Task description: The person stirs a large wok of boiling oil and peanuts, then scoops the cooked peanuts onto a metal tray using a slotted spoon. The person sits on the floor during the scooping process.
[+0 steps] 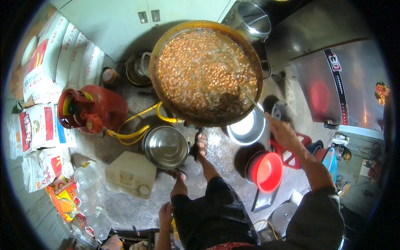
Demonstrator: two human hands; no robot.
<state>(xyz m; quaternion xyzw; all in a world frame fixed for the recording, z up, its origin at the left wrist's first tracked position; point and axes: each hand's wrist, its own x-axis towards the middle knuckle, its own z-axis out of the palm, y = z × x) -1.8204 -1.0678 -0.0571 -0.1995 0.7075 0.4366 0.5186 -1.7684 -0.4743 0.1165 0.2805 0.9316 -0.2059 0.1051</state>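
Observation:
My right hand is closed around the handle of a long metal utensil, which slants into a large round wok. Many reddish-brown peanuts or beans lie in bubbling liquid in the wok, and the utensil's far end is hidden among them. My left hand hangs low beside my left thigh, away from the wok; its fingers are partly curled and I cannot tell whether it holds something.
A red gas cylinder with a yellow hose stands left of the wok. Below are a lidded pot and a plastic jerrycan. A metal basin and red basin sit right. Stacked sacks line the left wall.

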